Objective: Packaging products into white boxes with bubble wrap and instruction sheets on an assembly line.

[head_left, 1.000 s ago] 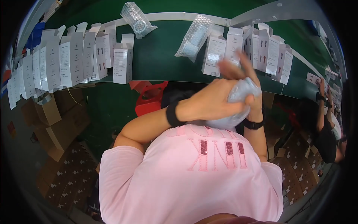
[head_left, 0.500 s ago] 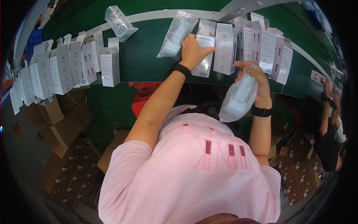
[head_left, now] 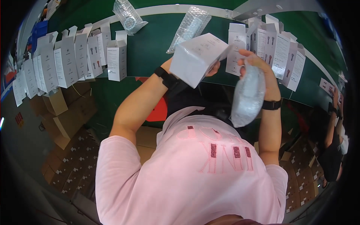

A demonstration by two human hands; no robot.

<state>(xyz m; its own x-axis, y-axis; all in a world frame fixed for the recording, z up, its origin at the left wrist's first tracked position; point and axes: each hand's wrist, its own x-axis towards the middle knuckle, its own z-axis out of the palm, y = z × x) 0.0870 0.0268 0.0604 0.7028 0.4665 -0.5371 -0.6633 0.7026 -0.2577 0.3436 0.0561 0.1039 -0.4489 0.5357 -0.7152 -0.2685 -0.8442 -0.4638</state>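
Note:
My left hand [head_left: 167, 66] grips a white carton [head_left: 198, 56] from beneath, lifted off the table and tilted, its flap end toward the right. The fingertips show past the carton's lower right edge, while the palm is hidden behind it. Closed on one end of a bubble-wrapped item [head_left: 248, 97], my right hand [head_left: 262, 67] lets the rest hang below the fingers. Another bubble-wrapped package [head_left: 189, 28] lies on the table just beyond the held carton. Right of that carton stands a similar white carton [head_left: 236, 47].
On the green table [head_left: 150, 48], a row of white cartons [head_left: 67, 62] stands at left and more cartons [head_left: 277, 48] at right. A bubble-wrapped package [head_left: 128, 18] lies far left of centre. A metal post [head_left: 258, 9] rises at the back. Another person's hand [head_left: 335, 92] is far right.
My left hand has picked the white carton up off the table and tipped it over. The bubble-wrapped item in my right hand now hangs more upright. The whole view has shifted slightly.

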